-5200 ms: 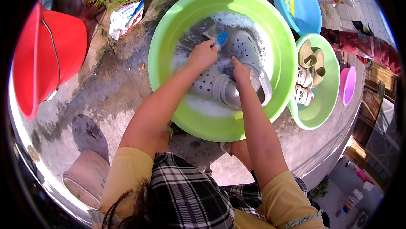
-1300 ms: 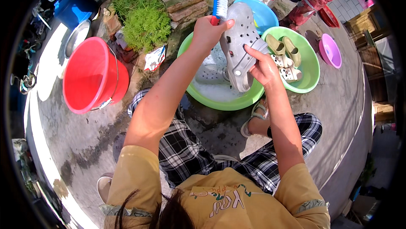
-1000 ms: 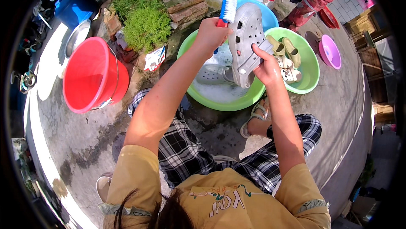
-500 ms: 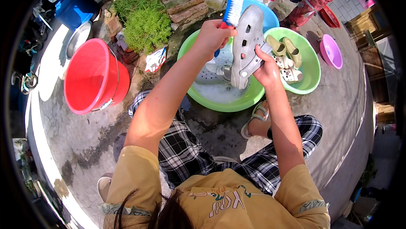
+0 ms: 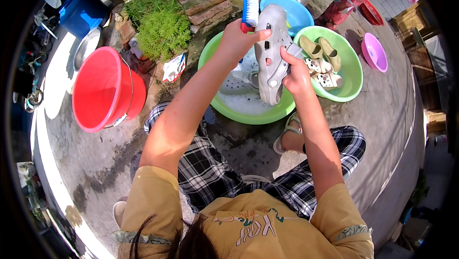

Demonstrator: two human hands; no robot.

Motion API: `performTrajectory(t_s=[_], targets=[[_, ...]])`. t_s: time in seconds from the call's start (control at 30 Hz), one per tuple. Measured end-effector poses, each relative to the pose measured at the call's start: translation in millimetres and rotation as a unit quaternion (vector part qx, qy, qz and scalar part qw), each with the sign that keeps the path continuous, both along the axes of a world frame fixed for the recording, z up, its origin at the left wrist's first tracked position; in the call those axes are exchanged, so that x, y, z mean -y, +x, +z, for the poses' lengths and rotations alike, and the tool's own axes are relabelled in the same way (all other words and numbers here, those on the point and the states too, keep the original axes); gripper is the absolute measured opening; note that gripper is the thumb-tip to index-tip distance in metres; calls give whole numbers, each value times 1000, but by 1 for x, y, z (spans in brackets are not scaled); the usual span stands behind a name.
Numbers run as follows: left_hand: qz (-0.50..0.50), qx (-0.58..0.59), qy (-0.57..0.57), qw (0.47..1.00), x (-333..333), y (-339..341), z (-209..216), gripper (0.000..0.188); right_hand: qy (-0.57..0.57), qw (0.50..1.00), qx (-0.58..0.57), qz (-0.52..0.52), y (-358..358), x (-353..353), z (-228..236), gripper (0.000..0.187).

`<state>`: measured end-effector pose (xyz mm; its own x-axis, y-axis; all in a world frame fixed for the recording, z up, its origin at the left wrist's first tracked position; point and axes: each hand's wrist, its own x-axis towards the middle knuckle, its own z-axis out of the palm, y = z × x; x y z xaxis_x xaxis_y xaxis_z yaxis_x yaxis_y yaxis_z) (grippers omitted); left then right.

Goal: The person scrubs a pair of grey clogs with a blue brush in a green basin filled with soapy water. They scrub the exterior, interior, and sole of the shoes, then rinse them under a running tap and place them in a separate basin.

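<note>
My left hand (image 5: 237, 41) is closed round the handle of a scrub brush (image 5: 251, 9) with white bristles and a red and blue body. Its thumb reaches to the edge of a grey clog (image 5: 273, 70). My right hand (image 5: 298, 73) grips that clog by its strap side, holding it raised with its holed upper facing me. Below is a light green basin (image 5: 239, 118) of sudsy water, where a second grey clog (image 5: 234, 86) lies partly hidden behind the raised one.
To the right, another green basin (image 5: 355, 87) holds olive clogs (image 5: 330, 54) and patterned white ones. A blue basin (image 5: 299, 12) stands behind. A red bucket (image 5: 95, 89) is at left, a purple basin (image 5: 374, 53) at far right. Bricks (image 5: 205, 3) and plants (image 5: 165, 34) lie beyond.
The brush has shifted left, away from the clog's toe, with its bristles now turned more upright. The clog has turned to stand more upright and moved slightly left.
</note>
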<state>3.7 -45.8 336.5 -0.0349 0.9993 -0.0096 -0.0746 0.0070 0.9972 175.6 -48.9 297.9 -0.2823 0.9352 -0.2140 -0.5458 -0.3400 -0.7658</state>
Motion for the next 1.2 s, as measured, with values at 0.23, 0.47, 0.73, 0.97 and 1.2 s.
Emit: performTrajectory(t_s=[0.23,0.47,0.73,0.97,1.2], targets=[[-3,19,50,999,1,2,1,36,48,998,25,-35,-17,10,1,33],[-79,20,25,996,6,4,6,43,-27,988,75,-134,-21,-5,-11,35],[-17,-109,25,994,7,1,-7,34,5,988,-134,-78,5,-32,-19,42],[-1,-114,-7,993,-3,-13,-31,39,-9,988,-117,-98,18,-28,11,43],[-125,-99,-153,975,26,6,-30,53,-107,972,-164,-132,15,-31,8,59]])
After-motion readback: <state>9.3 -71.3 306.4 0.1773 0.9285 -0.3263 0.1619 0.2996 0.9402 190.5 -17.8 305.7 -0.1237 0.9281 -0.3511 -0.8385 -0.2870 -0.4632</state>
